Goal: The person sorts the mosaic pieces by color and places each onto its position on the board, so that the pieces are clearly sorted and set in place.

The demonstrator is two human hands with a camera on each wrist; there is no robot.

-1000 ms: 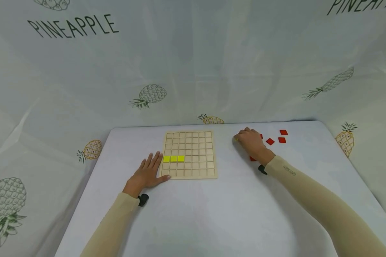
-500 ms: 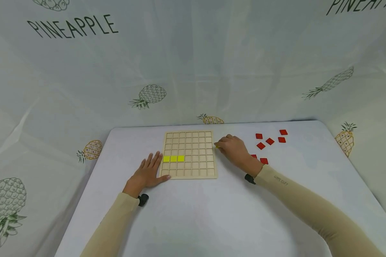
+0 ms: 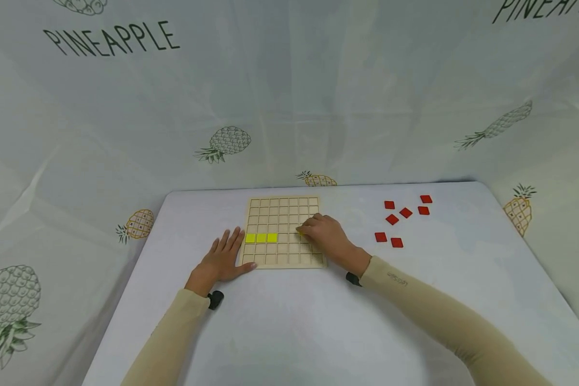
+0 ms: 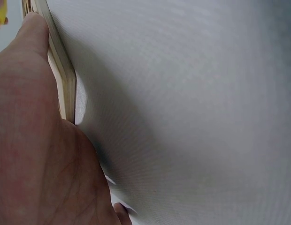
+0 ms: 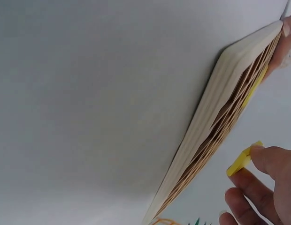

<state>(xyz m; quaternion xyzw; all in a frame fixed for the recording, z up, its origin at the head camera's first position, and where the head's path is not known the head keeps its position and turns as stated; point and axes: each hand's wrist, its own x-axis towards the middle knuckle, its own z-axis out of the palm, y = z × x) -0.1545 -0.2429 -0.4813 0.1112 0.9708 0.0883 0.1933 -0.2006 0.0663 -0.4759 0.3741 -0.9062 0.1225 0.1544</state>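
1. Board (image 3: 282, 259): pale, gridded, lying flat on the white table (image 3: 289, 332); taken as landmark. Its rows run left to right, its columns away from the person.
2. Right hand (image 3: 329, 237): reaches over the board's right half, thumb and forefinger nearly closed together, pinching one yellow tile (image 5: 241, 161); other fingers bent.
3. Held tile: above the board's right half, a gap to the board showing in the right wrist view. Tipped nearly edge-on there, its longer visible edge slanting from lower left to upper right.
4. Row of three yellow tiles (image 3: 261, 237): seated in the board's leftmost cells, third row from the near edge. Line of the row points left-right, sides square with the grid.
5. Left hand (image 3: 220, 264): spread, fingers straight, holding nothing; fingertips at the board's left edge, thumb on its near left corner.
6. Red tiles (image 3: 406, 213): seven, scattered right of the board, well apart from it; two are turned cornerwise.
7. Pineapple-print cloth (image 3: 125, 107): hangs beyond the board.
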